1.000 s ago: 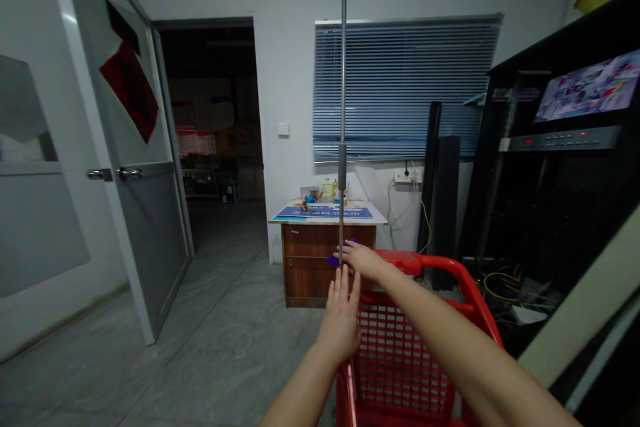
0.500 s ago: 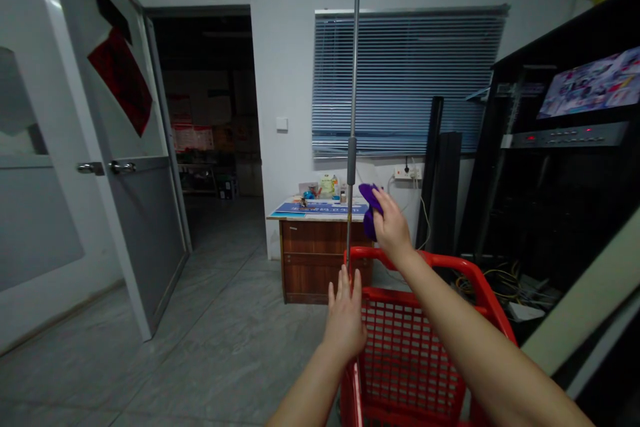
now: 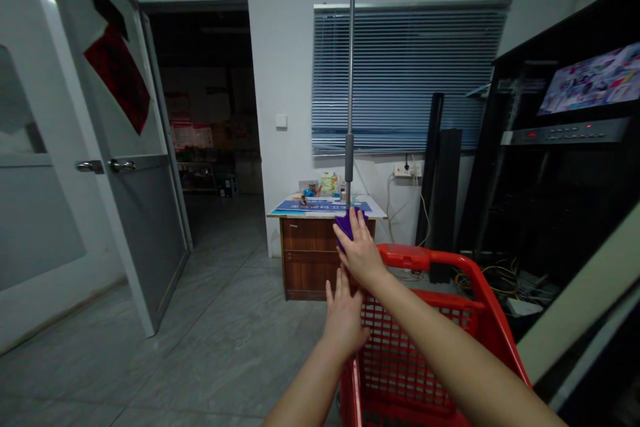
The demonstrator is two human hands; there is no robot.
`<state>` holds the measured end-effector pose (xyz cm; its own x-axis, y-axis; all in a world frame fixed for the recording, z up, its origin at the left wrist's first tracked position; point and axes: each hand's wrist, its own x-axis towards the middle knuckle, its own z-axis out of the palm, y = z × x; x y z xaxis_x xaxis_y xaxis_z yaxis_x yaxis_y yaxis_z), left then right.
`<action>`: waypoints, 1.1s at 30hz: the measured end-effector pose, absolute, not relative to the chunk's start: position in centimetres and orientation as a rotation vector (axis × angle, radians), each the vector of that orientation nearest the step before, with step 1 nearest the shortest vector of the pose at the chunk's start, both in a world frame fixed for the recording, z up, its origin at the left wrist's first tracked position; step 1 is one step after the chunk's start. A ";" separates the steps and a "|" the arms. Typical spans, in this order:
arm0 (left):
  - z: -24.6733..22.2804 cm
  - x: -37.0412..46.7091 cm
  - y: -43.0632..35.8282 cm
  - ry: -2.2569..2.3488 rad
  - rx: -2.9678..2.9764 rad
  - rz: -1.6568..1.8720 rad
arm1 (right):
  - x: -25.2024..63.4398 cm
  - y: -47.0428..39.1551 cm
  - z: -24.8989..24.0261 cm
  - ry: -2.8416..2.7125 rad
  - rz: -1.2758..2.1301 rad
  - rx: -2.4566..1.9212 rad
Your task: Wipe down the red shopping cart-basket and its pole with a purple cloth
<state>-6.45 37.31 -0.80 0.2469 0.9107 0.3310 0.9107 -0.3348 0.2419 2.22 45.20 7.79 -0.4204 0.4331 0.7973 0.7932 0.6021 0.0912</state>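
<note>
A thin metal pole (image 3: 351, 67) with a grey sleeve rises upright in front of me, its lower part hidden behind my hands. My right hand (image 3: 359, 248) presses a purple cloth (image 3: 344, 223) against the pole, with the fingers partly spread over it. Just below, my left hand (image 3: 344, 320) has its fingers stretched out and apart, beside the handle of a red shopping cart (image 3: 453, 261) and near the pole's lower part. No object shows in my left hand.
A wooden cabinet (image 3: 306, 273) with a printed board and small items on top stands ahead. At the left is an open door (image 3: 135, 213). On the right are a black rack (image 3: 560, 193) with a screen, tangled cables and leaning panels.
My right hand has moved left and down with the purple cloth, from beside the pole onto it. My left hand has barely moved. The cart's handle is more exposed.
</note>
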 end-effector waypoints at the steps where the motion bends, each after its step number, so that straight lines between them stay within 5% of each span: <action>1: -1.0 -6.4 37.4 1.804 2.486 0.667 | 2.3 45.0 6.8 -2.078 -0.578 -0.966; 6: -1.8 -6.3 37.2 1.783 2.491 0.734 | 2.4 44.9 4.5 -2.081 -0.527 -1.008; 15: -1.4 -6.0 35.3 1.875 2.440 0.796 | 0.8 44.6 8.2 -1.965 -0.513 -1.130; 33: -4.5 -6.9 29.2 2.110 2.189 1.102 | 1.2 35.5 -1.1 -2.394 -0.351 -1.258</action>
